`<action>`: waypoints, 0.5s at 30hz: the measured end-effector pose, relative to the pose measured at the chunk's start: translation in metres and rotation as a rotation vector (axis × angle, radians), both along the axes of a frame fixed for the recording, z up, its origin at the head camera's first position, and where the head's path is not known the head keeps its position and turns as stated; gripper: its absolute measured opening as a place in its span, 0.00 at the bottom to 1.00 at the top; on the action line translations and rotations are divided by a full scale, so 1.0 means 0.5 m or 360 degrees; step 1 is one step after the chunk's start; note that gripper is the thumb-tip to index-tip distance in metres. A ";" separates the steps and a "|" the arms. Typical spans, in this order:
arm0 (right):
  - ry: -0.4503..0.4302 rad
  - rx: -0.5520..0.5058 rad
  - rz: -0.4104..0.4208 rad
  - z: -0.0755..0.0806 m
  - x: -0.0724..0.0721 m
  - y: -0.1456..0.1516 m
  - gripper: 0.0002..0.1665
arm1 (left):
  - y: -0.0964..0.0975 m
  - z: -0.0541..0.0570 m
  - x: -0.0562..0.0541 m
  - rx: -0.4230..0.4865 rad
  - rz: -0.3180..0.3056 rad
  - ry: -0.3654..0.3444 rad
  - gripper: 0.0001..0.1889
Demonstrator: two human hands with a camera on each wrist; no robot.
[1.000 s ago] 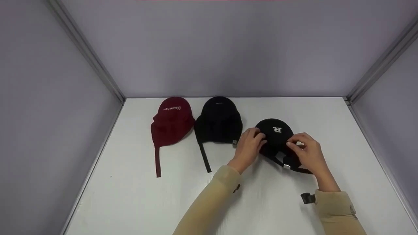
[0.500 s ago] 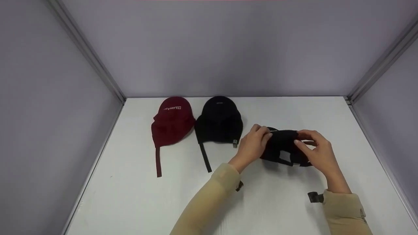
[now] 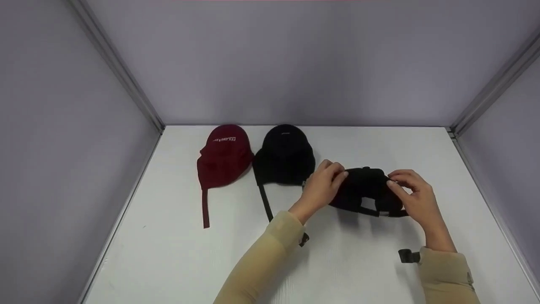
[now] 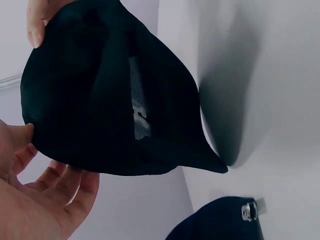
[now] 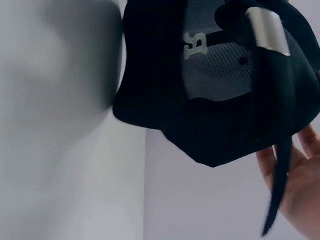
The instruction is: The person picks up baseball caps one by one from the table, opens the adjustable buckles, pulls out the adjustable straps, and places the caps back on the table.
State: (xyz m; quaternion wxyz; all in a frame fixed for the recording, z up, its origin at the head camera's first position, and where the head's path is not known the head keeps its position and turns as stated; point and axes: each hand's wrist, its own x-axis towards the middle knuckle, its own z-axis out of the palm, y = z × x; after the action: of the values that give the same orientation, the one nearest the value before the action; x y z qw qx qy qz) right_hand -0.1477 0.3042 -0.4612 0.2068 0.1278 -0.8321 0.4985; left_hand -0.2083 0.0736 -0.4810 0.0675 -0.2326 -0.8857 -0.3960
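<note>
We find the left grip (image 3: 321,185) and right grip (image 3: 415,195) both holding the cap (image 3: 363,182), tilted above the surface (image 3: 168,253) right of the other black cap (image 3: 284,156); we judge positioning in hand, the next move calling for level, two-sided lowering.

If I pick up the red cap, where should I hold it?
Probably pinch the red cap by its left edge, coming from the left: that edge faces away from the middle cap, which its right edge meets or nearly meets. I'd skip the strap: it's a thin strip at the near end.
</note>
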 end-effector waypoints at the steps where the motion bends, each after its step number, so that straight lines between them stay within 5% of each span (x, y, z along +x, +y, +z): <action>1: -0.0005 -0.0017 -0.0017 0.002 -0.001 -0.001 0.05 | -0.003 -0.003 0.001 0.0010 -0.0002 0.0021 0.10; 7: -0.0143 -0.0164 -0.0167 -0.013 -0.020 0.010 0.05 | -0.021 -0.027 0.007 0.0066 -0.0031 0.0270 0.08; 15: -0.0332 -0.0137 -0.0358 -0.016 -0.034 0.023 0.17 | -0.044 -0.075 0.027 -0.0094 0.0051 0.0967 0.11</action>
State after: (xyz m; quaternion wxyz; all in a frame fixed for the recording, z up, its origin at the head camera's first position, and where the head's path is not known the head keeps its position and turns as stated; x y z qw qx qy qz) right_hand -0.1650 0.3155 -0.4692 0.1791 -0.0276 -0.8359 0.5180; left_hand -0.1950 0.0517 -0.5183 0.3289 -0.3284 -0.8396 -0.2813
